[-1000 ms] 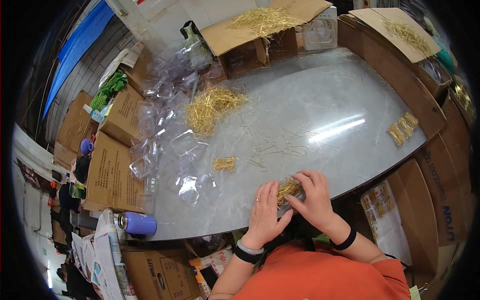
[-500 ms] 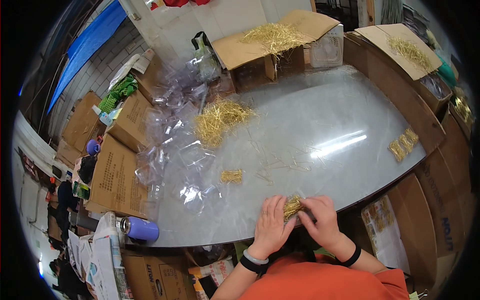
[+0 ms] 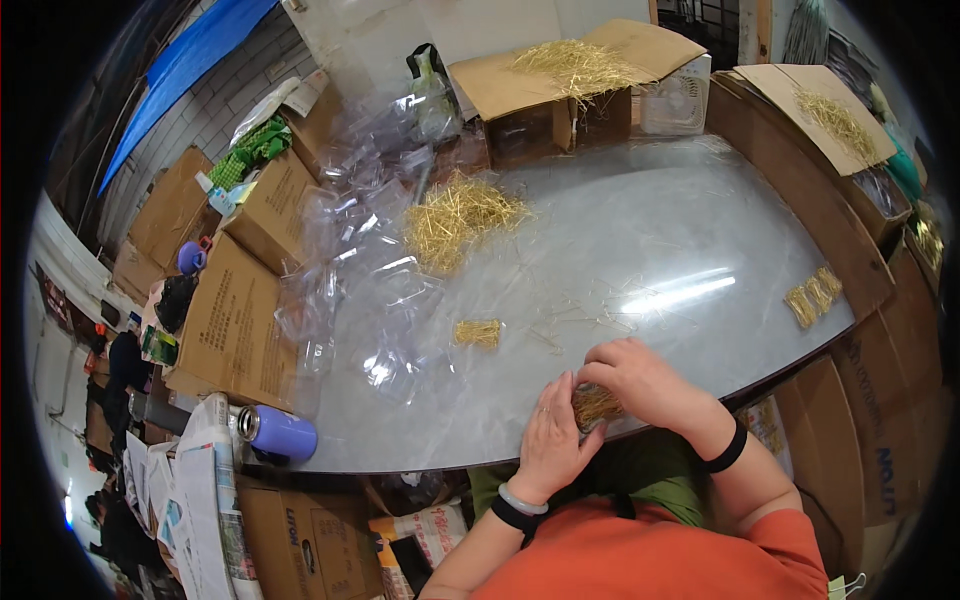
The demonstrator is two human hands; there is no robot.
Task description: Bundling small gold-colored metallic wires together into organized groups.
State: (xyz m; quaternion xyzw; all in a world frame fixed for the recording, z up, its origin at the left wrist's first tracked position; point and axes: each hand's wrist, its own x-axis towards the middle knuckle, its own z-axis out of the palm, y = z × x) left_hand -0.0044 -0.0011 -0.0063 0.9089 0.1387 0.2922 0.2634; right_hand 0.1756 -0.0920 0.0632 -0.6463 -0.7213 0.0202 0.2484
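At the table's near edge, a bundle of gold wire pins sits between my two hands. My left hand presses along its left side, the fingers together and the thumb at its near end. From the right, my right hand arches over with its fingers curled around the bundle's far end; its fingertips are partly hidden. Farther off on the grey table lies another small packed bundle of gold pins. A large loose heap of gold pins is beyond it, with several single pins scattered to the right.
Clear plastic boxes pile along the table's left side. A purple bottle lies at the near left corner. More gold bundles rest at the right edge. Cardboard boxes stand left, and an open carton holding pins is at the back.
My right hand has shifted up and over the far end of the bundle, its fingers now curled over it. My left hand stays along the left side. The view has shifted slightly.
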